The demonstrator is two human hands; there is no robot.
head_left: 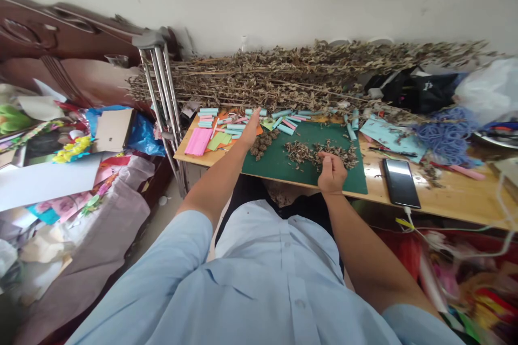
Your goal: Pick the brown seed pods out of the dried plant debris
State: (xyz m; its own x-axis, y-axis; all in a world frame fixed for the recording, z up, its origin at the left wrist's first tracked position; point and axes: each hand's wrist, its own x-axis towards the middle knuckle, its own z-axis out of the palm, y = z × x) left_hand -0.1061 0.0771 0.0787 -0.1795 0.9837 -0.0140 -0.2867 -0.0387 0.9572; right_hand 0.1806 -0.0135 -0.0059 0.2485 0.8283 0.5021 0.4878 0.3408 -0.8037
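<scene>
A metal bowl [496,141] sits far off to the right of the right hand [332,173], holding something colourful that is too small to tell, with a white plastic bag [491,91] just above it. The fingers of that right hand curl together over a loose, brown heap of crumbled dried leaves [319,153] on a green cutting mat [283,172], though whether they clamp any I cannot tell. The left hand [251,129] stands open, fingers stretched out, just beside a cluster of dark, knobbly dried buds [263,144]. Beyond it lie teal paper rolls [285,128], and further left a pink paper stack [198,141]
</scene>
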